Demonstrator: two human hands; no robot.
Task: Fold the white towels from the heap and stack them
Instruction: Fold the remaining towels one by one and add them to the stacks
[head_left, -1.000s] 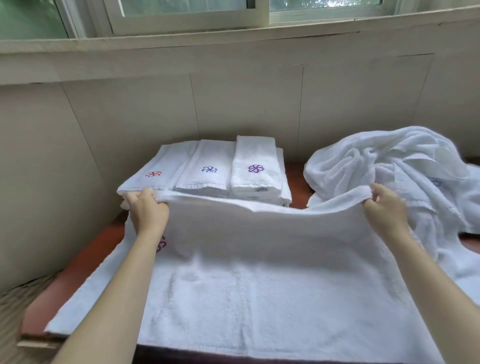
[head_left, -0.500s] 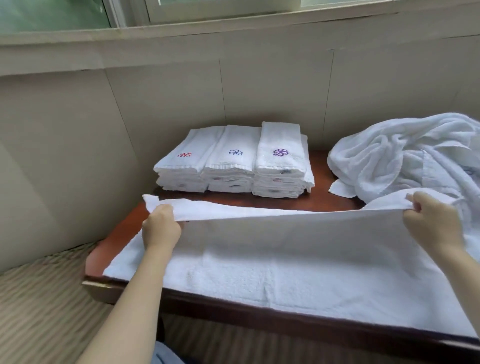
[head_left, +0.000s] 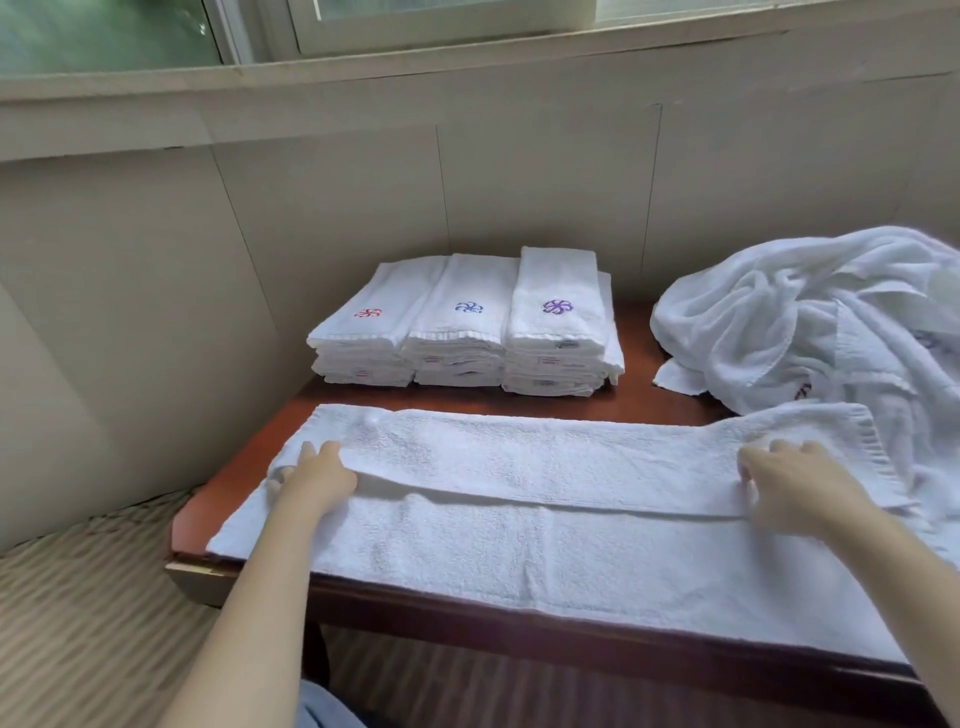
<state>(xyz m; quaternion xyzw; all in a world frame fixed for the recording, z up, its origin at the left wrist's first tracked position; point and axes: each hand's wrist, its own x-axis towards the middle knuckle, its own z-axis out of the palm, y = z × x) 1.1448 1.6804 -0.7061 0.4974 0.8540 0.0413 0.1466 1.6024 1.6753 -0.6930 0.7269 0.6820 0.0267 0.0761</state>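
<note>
A white towel (head_left: 571, 525) lies folded over on the brown table (head_left: 639, 410). The left hand (head_left: 317, 475) and right hand (head_left: 795, 483) rest on its ends; I cannot tell if they pinch it. Behind it sit the folded stacks (head_left: 467, 332). The heap (head_left: 810, 322) is on the right.

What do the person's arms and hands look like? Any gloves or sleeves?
No gloves or sleeves show. The left grip and right grip are bare hands on bare forearms, with no rings, watch or bracelet that I can see.
</note>
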